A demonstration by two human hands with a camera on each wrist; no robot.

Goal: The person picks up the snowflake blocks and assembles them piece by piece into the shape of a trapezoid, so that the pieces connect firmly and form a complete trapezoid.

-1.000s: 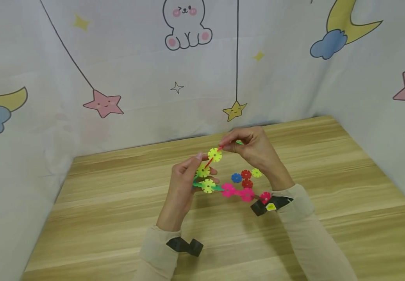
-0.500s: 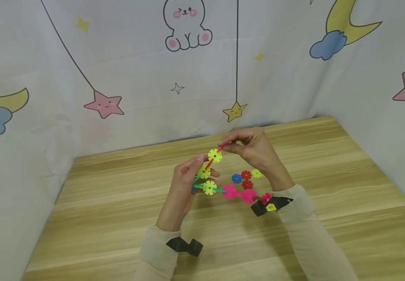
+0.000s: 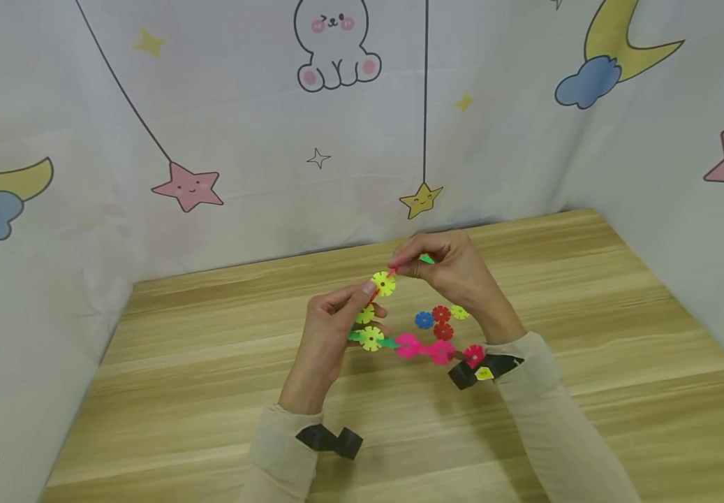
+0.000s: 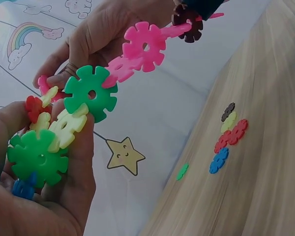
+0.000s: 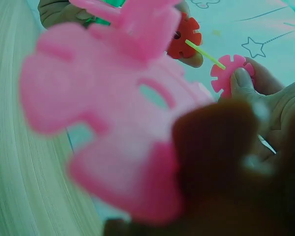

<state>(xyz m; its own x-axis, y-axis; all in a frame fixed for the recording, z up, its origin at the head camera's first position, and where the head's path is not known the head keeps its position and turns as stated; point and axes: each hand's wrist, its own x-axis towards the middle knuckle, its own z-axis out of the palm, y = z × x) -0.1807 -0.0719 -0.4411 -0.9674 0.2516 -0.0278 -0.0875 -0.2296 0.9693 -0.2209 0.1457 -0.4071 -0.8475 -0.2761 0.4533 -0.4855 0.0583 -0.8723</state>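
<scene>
A chain of notched plastic snowflake discs is slotted together between the two hands. My left hand grips it, thumb near a red disc and fingers behind a large green disc. At the chain's upper end, my right hand pinches a pink disc between thumb and finger. That pink disc meets the edge of a yellow disc; how deep the slots sit I cannot tell. The chain's other arm, with pink discs, stretches toward the right wrist, its end partly hidden.
Loose discs lie on the wooden table: a blue disc, red discs, a yellow disc, a dark brown disc and a green disc. A printed curtain stands behind the table.
My left thumb has shifted up and right, closer to the upper yellow disc. The chain's upper end has dropped slightly; the right hand still pinches the pink disc. Loose discs stay put.
</scene>
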